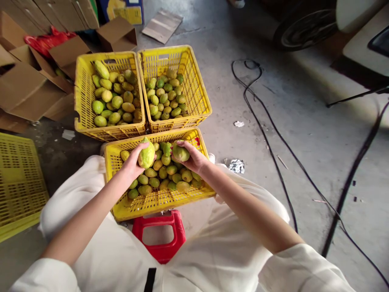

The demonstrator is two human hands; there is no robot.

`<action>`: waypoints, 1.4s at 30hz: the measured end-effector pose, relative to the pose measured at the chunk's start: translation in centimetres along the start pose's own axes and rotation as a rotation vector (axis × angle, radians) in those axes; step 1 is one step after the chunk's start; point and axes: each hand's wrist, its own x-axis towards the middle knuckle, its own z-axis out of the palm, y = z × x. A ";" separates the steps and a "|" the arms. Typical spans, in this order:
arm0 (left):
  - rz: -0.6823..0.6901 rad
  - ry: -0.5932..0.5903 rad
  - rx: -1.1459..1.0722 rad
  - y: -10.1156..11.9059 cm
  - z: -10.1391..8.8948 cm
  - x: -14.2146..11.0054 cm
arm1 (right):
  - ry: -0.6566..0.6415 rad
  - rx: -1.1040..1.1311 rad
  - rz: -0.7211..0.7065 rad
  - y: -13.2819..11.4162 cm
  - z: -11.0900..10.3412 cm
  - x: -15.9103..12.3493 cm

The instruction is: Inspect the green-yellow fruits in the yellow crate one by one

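Between my knees a yellow plastic crate holds many yellow-green lemons. My left hand is closed round a large, pointed, bright yellow-green lemon above the crate's left half. A rounder, duller green lemon sits in my right hand, thumb on top and fingers mostly hidden beneath. Both lemons are held up over the pile, apart from each other. A knobbly, misshapen green fruit lies in the crate between my hands.
Behind stand two more yellow crates with lemons, a left one and a right one. Cardboard boxes lie at the left, above another yellow crate. A red stool is below. Black cables cross the floor near a vehicle wheel.
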 end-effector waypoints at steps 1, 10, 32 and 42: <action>0.001 0.002 0.000 0.0 0.0 0.0 | -0.006 -0.004 -0.003 0.0 0.0 0.0; -0.132 -0.102 -0.055 0.7 -0.2 0.0 | -0.052 0.015 0.016 0.1 0.1 0.1; -0.095 -0.102 -0.034 0.4 -0.1 -0.3 | 0.024 0.088 0.033 -0.6 0.3 -0.2; -0.154 -0.076 -0.092 0.7 -0.3 0.1 | 0.029 0.077 0.046 -0.5 -0.2 0.2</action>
